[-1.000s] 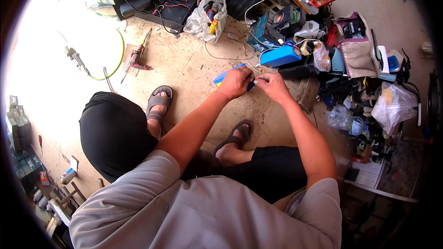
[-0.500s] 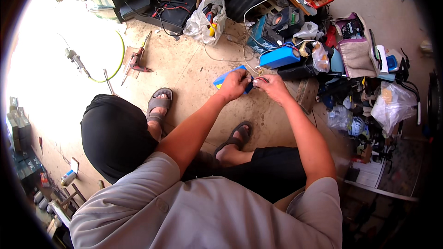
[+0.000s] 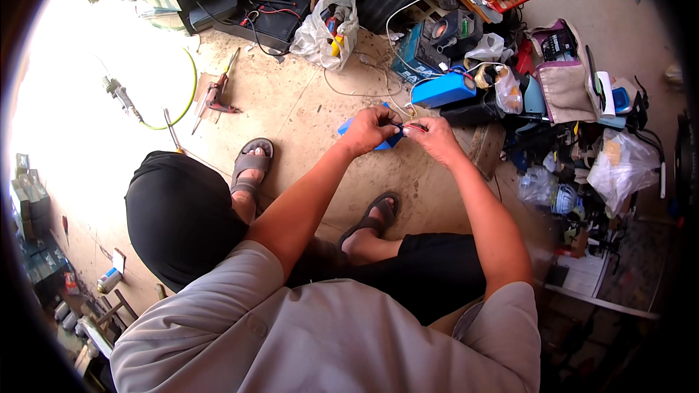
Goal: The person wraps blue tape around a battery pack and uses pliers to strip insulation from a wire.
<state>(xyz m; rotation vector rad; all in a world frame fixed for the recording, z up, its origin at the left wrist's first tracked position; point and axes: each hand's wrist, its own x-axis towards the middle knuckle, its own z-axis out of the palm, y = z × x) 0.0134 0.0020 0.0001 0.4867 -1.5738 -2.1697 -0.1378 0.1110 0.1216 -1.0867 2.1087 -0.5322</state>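
Both my hands are together over the floor, in front of my sandalled feet. My left hand (image 3: 369, 132) is closed above a blue block-shaped pack (image 3: 391, 141) that looks like a battery pack, covering much of it. Its thumb and fingertips pinch at the pack's right end, where thin dark wires come out. My right hand (image 3: 437, 140) is closed in a pinch on a short red and black wire (image 3: 416, 126), close to the left fingertips. The exact spot where the fingers meet is too small to make out.
A second blue pack (image 3: 444, 90) lies just beyond my right hand, by a cluttered bench. A white plastic bag (image 3: 326, 32) of tools stands ahead. At left lie a red-handled power tool (image 3: 215, 95) and a yellow-green hose (image 3: 191, 94). A wooden block (image 3: 483, 150) sits at right.
My left hand has turned and shifted slightly, covering more of the blue pack. Red and black wire now shows more at my right fingertips. Both hands remain close together.
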